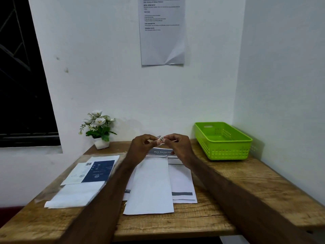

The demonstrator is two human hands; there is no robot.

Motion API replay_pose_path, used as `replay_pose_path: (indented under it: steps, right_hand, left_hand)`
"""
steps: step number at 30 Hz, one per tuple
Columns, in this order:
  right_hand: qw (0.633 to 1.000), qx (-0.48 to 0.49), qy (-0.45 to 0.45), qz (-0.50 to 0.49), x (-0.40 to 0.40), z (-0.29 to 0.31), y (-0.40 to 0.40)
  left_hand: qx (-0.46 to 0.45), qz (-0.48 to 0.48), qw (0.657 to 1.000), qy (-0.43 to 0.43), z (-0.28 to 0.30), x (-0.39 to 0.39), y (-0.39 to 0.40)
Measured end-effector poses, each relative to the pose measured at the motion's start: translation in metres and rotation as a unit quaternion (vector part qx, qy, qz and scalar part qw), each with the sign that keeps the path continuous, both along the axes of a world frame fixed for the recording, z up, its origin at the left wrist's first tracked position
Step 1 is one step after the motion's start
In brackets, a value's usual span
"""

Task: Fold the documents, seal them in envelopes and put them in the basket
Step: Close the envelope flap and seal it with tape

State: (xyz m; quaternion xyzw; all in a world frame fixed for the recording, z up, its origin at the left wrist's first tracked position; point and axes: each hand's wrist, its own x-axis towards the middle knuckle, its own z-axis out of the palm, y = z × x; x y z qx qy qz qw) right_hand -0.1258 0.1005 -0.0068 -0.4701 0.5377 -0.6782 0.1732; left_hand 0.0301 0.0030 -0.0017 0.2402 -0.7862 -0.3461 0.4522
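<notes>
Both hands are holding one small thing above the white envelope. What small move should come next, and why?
Probably lower the small piece, pinched between the left hand and right hand, onto the envelope below. The envelope lies flat on the documents, and the green basket holds nothing visible. What the piece is cannot be told.

Wooden table [237,187] against white wall, green perforated basket [223,140] at far right corner, potted white flowers [98,128] at far left, plastic-sleeved paper stack [82,180] left, white envelope [150,185] on printed documents [181,180] at centre

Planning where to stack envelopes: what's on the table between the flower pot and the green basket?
Head view: both hands pinching a small sticker; pot, basket.
</notes>
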Motion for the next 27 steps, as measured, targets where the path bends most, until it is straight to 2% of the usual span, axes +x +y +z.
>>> replay_pose_path:
  steps: [13,27]
  right_hand:
    - [1.000,0.016,-0.015,-0.013,0.005,0.003,-0.003]
    - [0.993,0.054,-0.108,-0.008,0.017,0.006,-0.003]
  left_hand:
    - [-0.039,0.065,0.996,-0.036,0.000,0.001,-0.004]
    - [-0.075,0.096,0.991,-0.049,0.000,0.004,-0.008]
